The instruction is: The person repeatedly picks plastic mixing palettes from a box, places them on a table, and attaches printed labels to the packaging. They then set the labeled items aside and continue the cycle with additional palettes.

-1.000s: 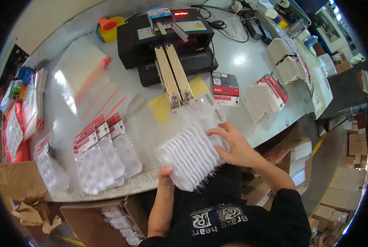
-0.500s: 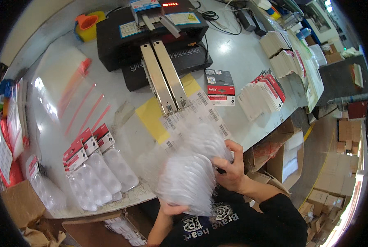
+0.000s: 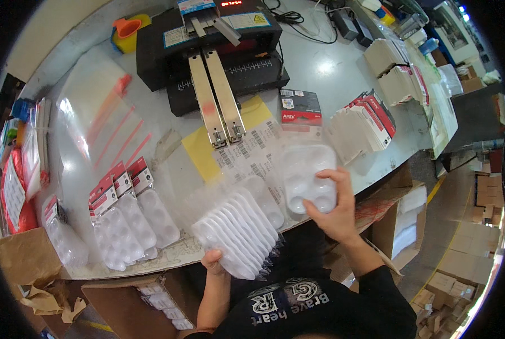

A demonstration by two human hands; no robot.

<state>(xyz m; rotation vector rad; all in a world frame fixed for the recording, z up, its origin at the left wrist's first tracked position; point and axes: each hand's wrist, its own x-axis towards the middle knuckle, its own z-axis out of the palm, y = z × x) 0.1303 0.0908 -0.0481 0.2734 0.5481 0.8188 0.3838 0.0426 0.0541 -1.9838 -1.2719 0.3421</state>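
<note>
My left hand grips the lower left end of a fanned stack of white plastic paint palettes, held over the table's front edge. Thin clear film shows along the stack's edges. In my right hand is a white paint palette with round wells, pinched at its right side with the thumb across a lower well. It is apart from the stack, just below a black and red header card lying on the table. Between the two hands, another palette leans out behind the stack.
Carded palettes lie at left, near clear bags with red strips. A black machine with metal rails stands at the back over barcode label sheets and yellow paper. Header cards are piled right; open cartons sit below.
My right hand has drawn one palette away from the stack, moving it up and to the right. The stack in my left hand has fanned out and tilted.
</note>
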